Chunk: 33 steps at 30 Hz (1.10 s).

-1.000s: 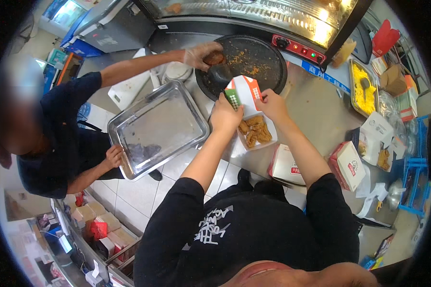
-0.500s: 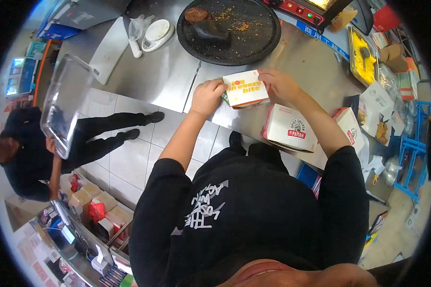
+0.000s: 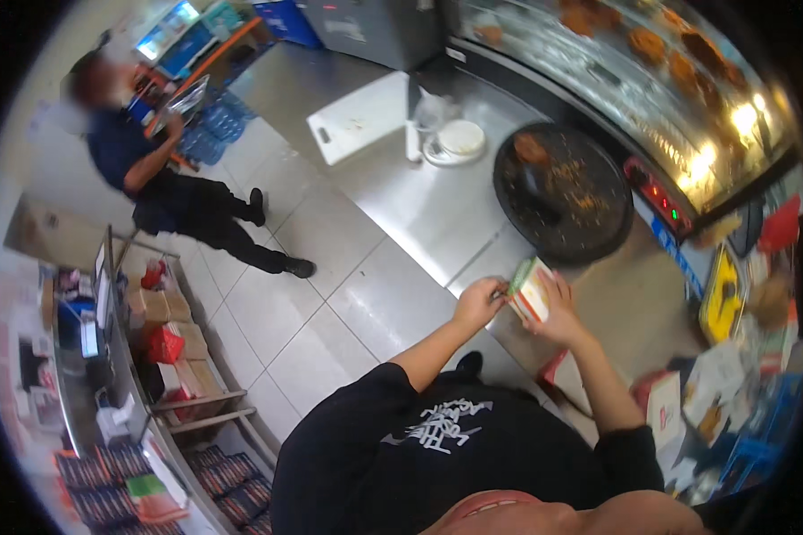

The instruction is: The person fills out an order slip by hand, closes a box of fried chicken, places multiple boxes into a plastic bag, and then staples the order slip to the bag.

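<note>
White box (image 3: 530, 298) slants, green side (image 3: 522, 273) forward, left hand (image 3: 479, 301) and right hand (image 3: 558, 313) grasping it

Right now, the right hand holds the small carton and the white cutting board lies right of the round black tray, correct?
No: in the head view, the white cutting board lies left of the round black tray. The right hand holds the small carton.

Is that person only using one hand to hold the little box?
No, the left hand grips one side of the small box while the right hand holds the other.
</note>
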Motion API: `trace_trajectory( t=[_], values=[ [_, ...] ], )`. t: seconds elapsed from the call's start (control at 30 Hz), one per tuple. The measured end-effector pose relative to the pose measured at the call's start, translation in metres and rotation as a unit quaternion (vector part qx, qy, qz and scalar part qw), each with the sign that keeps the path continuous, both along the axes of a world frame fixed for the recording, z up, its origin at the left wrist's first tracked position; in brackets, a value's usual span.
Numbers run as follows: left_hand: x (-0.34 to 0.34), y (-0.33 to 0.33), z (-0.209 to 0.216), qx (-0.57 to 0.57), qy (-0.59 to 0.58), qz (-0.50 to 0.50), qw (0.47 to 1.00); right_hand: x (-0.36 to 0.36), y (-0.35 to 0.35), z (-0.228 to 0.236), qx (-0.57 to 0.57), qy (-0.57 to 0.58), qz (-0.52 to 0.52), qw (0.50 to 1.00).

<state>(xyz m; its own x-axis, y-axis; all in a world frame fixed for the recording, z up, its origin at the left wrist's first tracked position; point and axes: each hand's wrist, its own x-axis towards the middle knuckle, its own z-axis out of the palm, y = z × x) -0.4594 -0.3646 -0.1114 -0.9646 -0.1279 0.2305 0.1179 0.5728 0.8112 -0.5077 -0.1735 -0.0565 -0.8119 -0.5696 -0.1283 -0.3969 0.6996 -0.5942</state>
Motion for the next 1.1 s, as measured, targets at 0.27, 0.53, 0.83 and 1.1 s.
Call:
trace_trajectory(
  t=[0.27,0.53,0.83,1.1],
  values=[
    [-0.003,0.008,-0.013,-0.043,-0.069,0.065,0.995,0.027,-0.033,-0.03,0.018,0.17,-0.115,0.979],
    [0.007,-0.004,-0.021,0.085,-0.106,-0.078,0.988,0.018,-0.012,-0.022,0.055,0.091,-0.106,0.989],
    [0.006,-0.013,-0.038,0.123,-0.08,-0.071,0.987,0.022,-0.022,-0.012,0.03,0.135,-0.101,0.985],
    [-0.006,0.006,-0.004,0.005,-0.171,0.017,0.985,0.025,-0.019,-0.019,0.002,0.16,-0.089,0.983]
  ],
)
